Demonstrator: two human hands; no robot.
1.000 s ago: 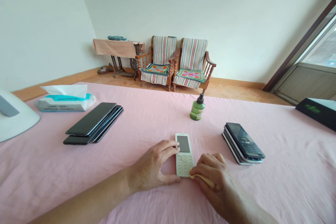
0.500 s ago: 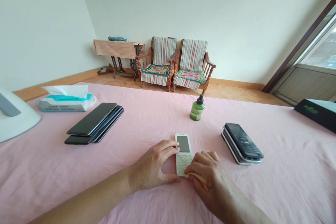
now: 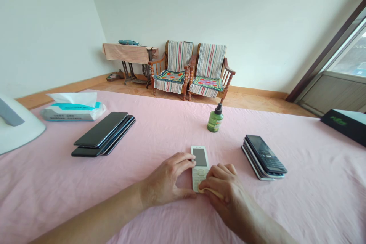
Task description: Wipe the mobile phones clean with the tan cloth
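Note:
A white keypad phone [image 3: 199, 158] lies face up on the pink cloth [image 3: 160, 129], its screen end away from me. My left hand [image 3: 171, 177] rests at its left side, fingertips on the phone's left edge beside the screen, thumb stretched out near the bottom corner. A folded yellowish cloth [image 3: 212, 192] is pinched in my right hand [image 3: 225, 190], which presses it on the lower right of the keypad. Part of the keypad and most of the yellowish cloth are hidden by my right fingers.
Stacked phones lie at left [image 3: 101, 131] and right [image 3: 264, 154]. A green pump bottle [image 3: 215, 120] stands beyond the white phone. At the far left are a tissue pack [image 3: 74, 111] and a white object [image 3: 20, 129]; a black box [image 3: 343, 125] sits far right. Two chairs stand behind.
My right hand has shifted slightly left with the yellowish cloth along the bottom of the keypad. My left hand keeps its place.

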